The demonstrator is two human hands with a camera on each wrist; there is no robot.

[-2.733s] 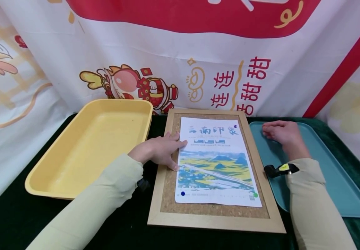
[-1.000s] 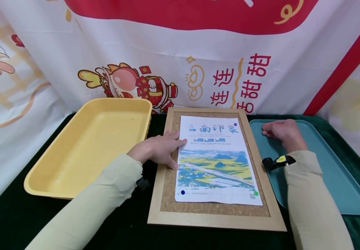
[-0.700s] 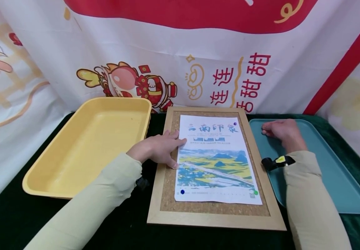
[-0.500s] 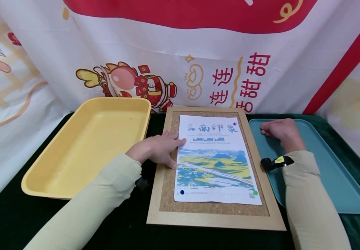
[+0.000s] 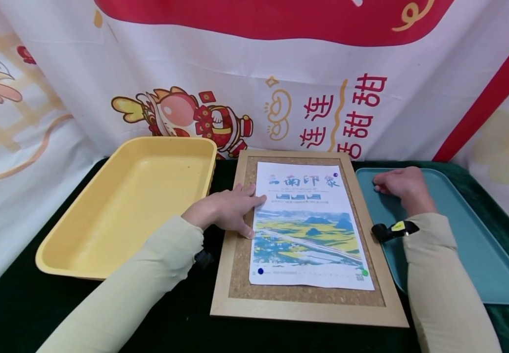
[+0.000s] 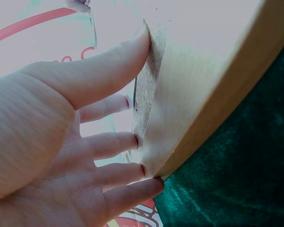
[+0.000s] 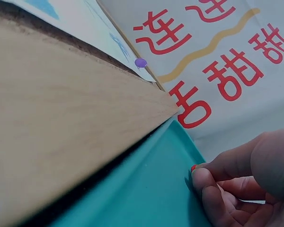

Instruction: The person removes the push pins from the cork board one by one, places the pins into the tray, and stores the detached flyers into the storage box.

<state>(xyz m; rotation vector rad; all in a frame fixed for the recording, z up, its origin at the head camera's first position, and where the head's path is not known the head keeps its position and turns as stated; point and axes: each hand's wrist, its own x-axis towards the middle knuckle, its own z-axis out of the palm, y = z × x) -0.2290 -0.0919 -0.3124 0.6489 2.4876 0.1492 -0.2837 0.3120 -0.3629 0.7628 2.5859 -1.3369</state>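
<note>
My head camera looks forward and down over the desk [image 5: 12, 314], corkboard [image 5: 307, 314] toward 12 o'clock. My left wrist camera sits tight under the palm, facing the board's frame [image 6: 217, 99]. The right wrist one skims low, sharing that frame [image 7: 61, 123] and the teal tray [image 7: 146, 189].

Something small and red, perhaps a pin [image 7: 193, 168], hides between the right hand's fingers [image 7: 213, 198].

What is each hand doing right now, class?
Left hand: open, fingers flat on the poster.
Right hand: pinching a small red pin over the teal tray.
</note>
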